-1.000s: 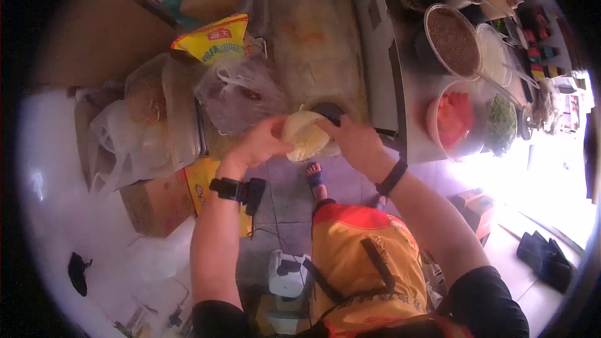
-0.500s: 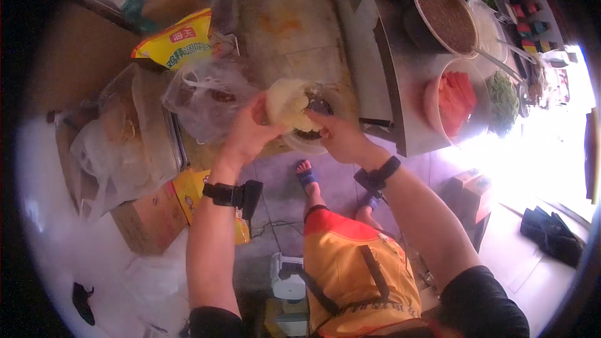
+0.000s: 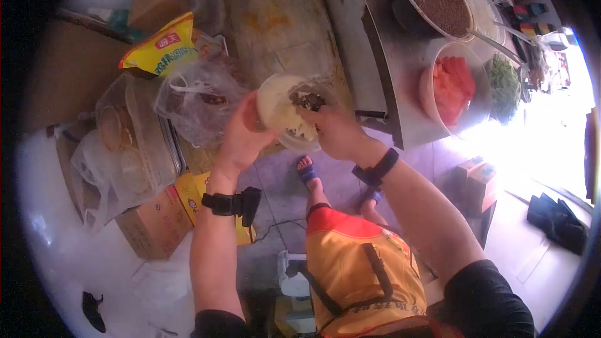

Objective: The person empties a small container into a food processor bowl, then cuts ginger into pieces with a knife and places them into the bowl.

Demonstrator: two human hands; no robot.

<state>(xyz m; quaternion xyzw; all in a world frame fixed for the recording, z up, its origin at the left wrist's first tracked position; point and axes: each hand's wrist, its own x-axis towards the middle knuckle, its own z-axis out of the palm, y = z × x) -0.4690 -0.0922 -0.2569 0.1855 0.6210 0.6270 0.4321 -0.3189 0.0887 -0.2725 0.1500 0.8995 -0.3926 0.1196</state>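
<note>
My left hand (image 3: 241,134) grips a white round bowl (image 3: 268,97) by its left side, thumb below. The bowl is tilted to the right, and pale crumbly stuff (image 3: 287,114) lies in it. Dark contents (image 3: 307,97) show just to its right, in a clear bowl (image 3: 302,146) underneath, partly covered. My right hand (image 3: 341,134) reaches in from the right, its forefinger at the pale stuff and its other fingers curled. Whether those fingers hold anything is hidden.
A wooden board (image 3: 275,22) lies beyond the bowls. Left are a clear plastic bag (image 3: 197,103) and a yellow packet (image 3: 163,47). The metal counter (image 3: 410,109) at right carries a pot of brown sauce (image 3: 435,0) and a tub of pinkish-red pieces (image 3: 452,91).
The white bowl has shifted slightly left and up, tilted over the clear bowl. My right forefinger has moved left and lower among the pale stuff, and more dark contents show above it.
</note>
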